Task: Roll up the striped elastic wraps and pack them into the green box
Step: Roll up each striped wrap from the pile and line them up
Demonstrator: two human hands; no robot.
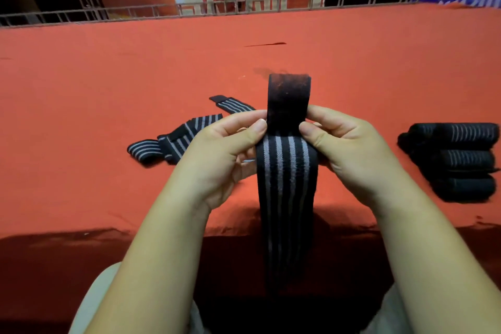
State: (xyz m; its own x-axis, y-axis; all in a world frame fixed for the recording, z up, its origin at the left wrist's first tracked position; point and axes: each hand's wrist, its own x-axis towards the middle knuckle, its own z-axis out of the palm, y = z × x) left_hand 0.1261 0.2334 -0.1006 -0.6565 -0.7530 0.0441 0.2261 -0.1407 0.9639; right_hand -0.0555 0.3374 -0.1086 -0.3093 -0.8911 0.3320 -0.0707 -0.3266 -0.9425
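Observation:
A black elastic wrap with grey stripes (pixel 286 171) stands upright between my hands, its plain black fuzzy end sticking up above my fingers and its long tail hanging down toward my lap. My left hand (pixel 225 152) pinches its left edge with thumb and fingers. My right hand (pixel 341 144) pinches its right edge the same way. A second striped wrap (pixel 176 138) lies loose and unrolled on the red cloth behind my left hand. Rolled wraps (pixel 458 160) lie stacked at the right edge. No green box is in view.
The red cloth-covered table (pixel 108 76) stretches far back to a metal railing (pixel 244 8) with red and blue banners behind it. The table's front edge falls into dark shadow just above my knees.

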